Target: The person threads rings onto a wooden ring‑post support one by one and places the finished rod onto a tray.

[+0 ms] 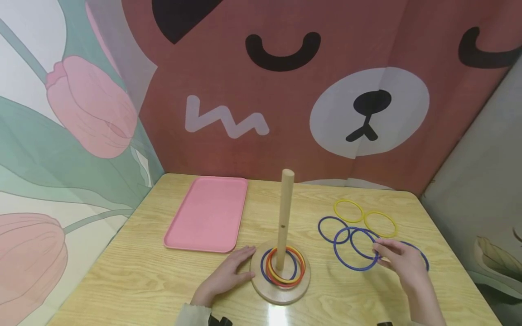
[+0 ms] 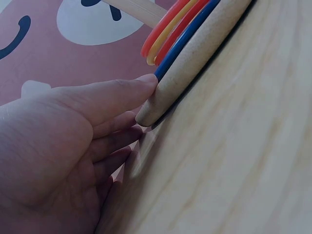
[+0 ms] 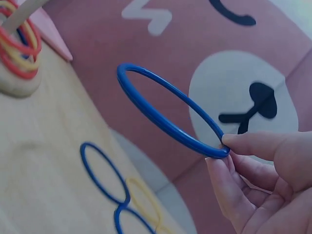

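My right hand pinches a blue ring by its edge between thumb and fingers, holding it up over the right side of the table. Left of it stands a wooden peg on a round base. Around the peg's foot lie several stacked rings, blue, red and yellow. My left hand rests at the base's left side with fingers extended; in the left wrist view its thumb touches the base rim near the lowest blue ring.
Two yellow rings lie at the back right of the table. Several blue rings lie nearby, one partly behind my right hand. A pink tray sits at the back left. A printed cloth hangs behind the table.
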